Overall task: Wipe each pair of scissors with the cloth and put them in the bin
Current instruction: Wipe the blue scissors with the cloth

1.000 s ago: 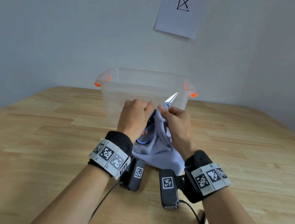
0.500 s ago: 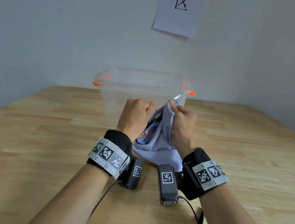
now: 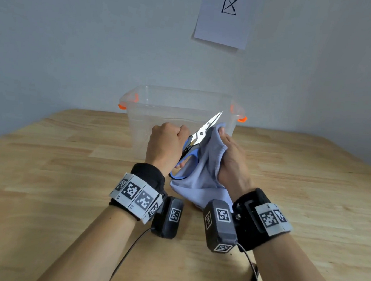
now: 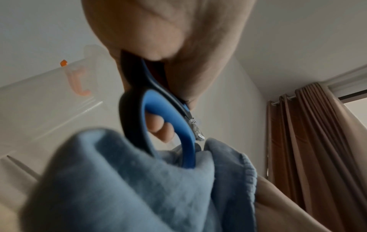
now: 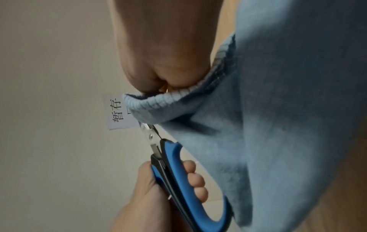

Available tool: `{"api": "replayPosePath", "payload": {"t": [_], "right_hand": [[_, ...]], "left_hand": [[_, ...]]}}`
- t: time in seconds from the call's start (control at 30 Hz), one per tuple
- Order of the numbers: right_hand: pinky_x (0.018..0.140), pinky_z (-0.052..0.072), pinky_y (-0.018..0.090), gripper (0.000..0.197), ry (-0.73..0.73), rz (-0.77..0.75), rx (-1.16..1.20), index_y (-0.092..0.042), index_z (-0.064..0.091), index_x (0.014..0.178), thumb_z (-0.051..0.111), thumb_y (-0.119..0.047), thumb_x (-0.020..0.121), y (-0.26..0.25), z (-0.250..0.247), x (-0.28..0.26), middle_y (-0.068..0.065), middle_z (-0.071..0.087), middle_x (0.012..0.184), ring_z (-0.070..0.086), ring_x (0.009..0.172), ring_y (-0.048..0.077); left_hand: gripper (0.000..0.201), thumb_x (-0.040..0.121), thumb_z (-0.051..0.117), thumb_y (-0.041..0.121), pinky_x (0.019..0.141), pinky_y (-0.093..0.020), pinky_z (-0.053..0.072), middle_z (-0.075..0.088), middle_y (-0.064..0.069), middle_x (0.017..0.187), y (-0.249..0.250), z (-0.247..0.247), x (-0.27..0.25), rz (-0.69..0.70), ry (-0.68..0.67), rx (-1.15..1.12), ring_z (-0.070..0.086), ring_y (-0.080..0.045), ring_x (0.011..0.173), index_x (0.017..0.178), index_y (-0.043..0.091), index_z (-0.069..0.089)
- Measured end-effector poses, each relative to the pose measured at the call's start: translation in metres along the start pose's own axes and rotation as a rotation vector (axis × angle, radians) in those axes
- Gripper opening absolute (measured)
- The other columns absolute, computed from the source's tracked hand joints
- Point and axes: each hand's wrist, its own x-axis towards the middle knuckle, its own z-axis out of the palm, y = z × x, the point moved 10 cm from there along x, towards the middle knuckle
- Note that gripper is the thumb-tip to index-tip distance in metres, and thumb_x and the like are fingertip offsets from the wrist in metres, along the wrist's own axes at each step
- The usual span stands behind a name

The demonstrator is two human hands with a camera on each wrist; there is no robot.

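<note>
My left hand [image 3: 166,143] grips the blue-and-black handles of a pair of scissors [image 3: 199,135], whose steel blades point up and to the right in front of the bin. In the left wrist view the blue handle loop [image 4: 168,125] shows with fingertips through it. My right hand [image 3: 231,157] holds a light blue cloth [image 3: 199,175] bunched against the right side of the blades; the cloth hangs down to the table. In the right wrist view the cloth [image 5: 278,109] fills the right side beside the scissors [image 5: 174,169]. The clear plastic bin [image 3: 160,106] with orange latches stands just behind both hands.
The wooden table [image 3: 53,173] spreads out on both sides of my arms. A sheet of paper [image 3: 226,18] with a character on it hangs on the wall above the bin. Brown curtains [image 4: 309,133] show in the left wrist view.
The cloth covered the blades up to near their tip half a second ago. Now my right hand has drawn the cloth off to the right, and the blades are bare.
</note>
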Motion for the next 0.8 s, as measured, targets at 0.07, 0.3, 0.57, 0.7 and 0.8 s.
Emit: {"api": "replayPosePath", "payload": {"t": [0.07,0.3,0.57,0.7,0.8], "right_hand": [[0.117,0.028,0.059,0.034,-0.077,0.019,0.041,-0.004,0.065,0.113,0.069,-0.031,0.093,0.005,0.01,-0.004,0.024,0.056,0.115,0.053,0.118,0.043],[0.102,0.045,0.056,0.031,-0.146,-0.047,-0.168,0.006,0.064,0.096,0.064,-0.024,0.096,-0.002,0.02,-0.012,0.025,0.056,0.097,0.056,0.094,0.036],[0.083,0.053,0.059,0.067,-0.07,-0.177,-0.397,0.016,0.063,0.089,0.069,-0.05,0.086,-0.009,0.019,-0.008,0.033,0.064,0.084,0.063,0.078,0.031],[0.076,0.053,0.053,0.055,-0.035,-0.222,-0.357,0.015,0.062,0.081,0.063,-0.038,0.096,-0.011,0.015,-0.005,0.021,0.061,0.076,0.06,0.074,0.029],[0.068,0.051,0.048,0.061,-0.012,-0.267,-0.348,0.021,0.058,0.086,0.064,-0.039,0.095,-0.016,0.01,-0.006,0.02,0.059,0.074,0.056,0.071,0.026]], "left_hand": [[0.048,0.097,0.043,0.017,0.043,-0.033,0.051,0.056,-0.03,0.049,-0.001,0.001,0.0,-0.005,-0.003,0.008,0.057,-0.03,0.033,0.056,-0.007,0.044],[0.05,0.099,0.045,0.019,0.037,-0.036,0.049,0.054,-0.033,0.052,0.003,0.005,-0.001,0.027,-0.023,0.034,0.059,-0.029,0.034,0.058,-0.009,0.047],[0.054,0.101,0.047,0.02,0.033,-0.029,0.043,0.054,-0.024,0.045,0.006,0.006,-0.001,0.058,-0.038,0.031,0.056,-0.024,0.031,0.052,-0.002,0.049],[0.053,0.1,0.047,0.017,0.031,-0.026,0.039,0.054,-0.027,0.047,0.009,0.005,-0.002,0.075,-0.051,0.001,0.056,-0.022,0.03,0.052,-0.005,0.049],[0.053,0.099,0.045,0.016,0.039,-0.037,0.047,0.055,-0.024,0.044,0.012,0.008,-0.002,0.106,-0.074,0.029,0.056,-0.018,0.03,0.052,-0.007,0.05]]}}
